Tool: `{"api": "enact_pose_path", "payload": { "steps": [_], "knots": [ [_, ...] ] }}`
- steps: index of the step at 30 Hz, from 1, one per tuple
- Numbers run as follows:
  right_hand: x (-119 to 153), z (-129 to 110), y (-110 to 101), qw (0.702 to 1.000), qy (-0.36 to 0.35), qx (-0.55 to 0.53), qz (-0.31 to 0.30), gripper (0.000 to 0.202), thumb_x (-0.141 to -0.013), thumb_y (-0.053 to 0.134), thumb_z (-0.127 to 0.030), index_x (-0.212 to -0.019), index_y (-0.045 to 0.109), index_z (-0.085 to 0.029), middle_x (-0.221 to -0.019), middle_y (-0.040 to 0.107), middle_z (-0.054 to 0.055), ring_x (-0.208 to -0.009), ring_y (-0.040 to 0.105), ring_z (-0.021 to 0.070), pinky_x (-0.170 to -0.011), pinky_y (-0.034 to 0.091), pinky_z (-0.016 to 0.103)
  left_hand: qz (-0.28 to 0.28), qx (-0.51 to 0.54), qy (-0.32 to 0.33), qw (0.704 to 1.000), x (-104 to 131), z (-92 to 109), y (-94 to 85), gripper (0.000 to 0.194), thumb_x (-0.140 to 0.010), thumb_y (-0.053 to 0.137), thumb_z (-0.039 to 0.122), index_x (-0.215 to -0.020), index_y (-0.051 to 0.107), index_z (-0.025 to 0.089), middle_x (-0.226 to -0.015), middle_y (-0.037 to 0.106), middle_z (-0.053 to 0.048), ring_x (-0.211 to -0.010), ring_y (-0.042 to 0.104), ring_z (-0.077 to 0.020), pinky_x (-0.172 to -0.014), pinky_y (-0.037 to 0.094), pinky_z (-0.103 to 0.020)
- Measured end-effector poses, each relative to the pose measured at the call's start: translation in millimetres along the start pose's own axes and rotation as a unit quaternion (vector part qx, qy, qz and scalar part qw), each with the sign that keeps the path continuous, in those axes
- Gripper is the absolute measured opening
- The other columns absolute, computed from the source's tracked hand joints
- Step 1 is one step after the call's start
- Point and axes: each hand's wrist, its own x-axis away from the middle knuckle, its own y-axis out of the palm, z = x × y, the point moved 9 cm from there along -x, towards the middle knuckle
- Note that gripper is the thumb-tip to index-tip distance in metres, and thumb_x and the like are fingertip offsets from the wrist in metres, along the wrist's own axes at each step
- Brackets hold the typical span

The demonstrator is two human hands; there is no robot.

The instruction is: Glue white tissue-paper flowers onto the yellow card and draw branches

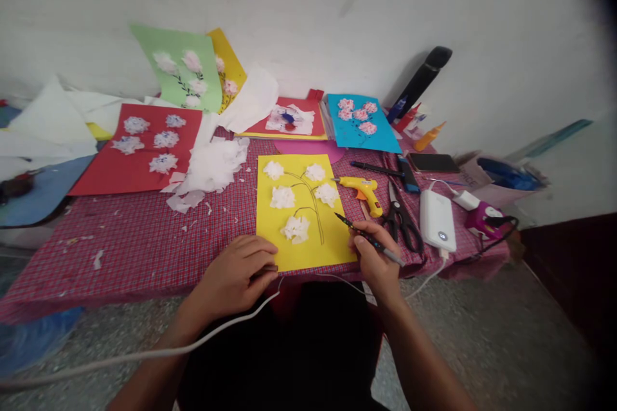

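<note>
A yellow sheet of paper (270,253) lies at the table's front edge, with several crumpled white paper flowers (295,229) on it. Thin dark stem lines (315,215) are drawn among the flowers. My left hand (241,270) is curled at the sheet's lower left corner, fingers closed over its edge. In my right hand (378,263) is a slim dark patterned pen (371,241) with a grey end. Its tip points up and left, over the sheet to the right of the stem; whether it touches the paper I cannot tell.
Right of the sheet lie a yellow glue gun (361,191), black scissors (402,225) and a white power bank (437,219). White paper scraps (212,164) are heaped at left, beside a red flower sheet (103,164). A white cable (159,353) crosses in front of me.
</note>
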Motion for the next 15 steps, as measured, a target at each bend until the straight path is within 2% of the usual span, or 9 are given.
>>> {"api": "enact_pose_path", "payload": {
  "steps": [15],
  "knots": [
    [-0.1, 0.9, 1.1, 1.0, 0.015, 0.003, -0.002, 0.018, -0.09, 0.068, -0.025, -0.106, 0.075, -0.024, -0.088, 0.073, 0.003, -0.067, 0.066, 0.0163, -0.062, 0.054, 0.03, 0.0, 0.005, 0.0, 1.0, -1.1, -0.9, 0.6, 0.003, -0.096, 0.065, 0.022, -0.099, 0.066, 0.024, -0.113, 0.072, -0.004, -0.11, 0.064, -0.0218, -0.098, 0.049, -0.045]
  ]
}}
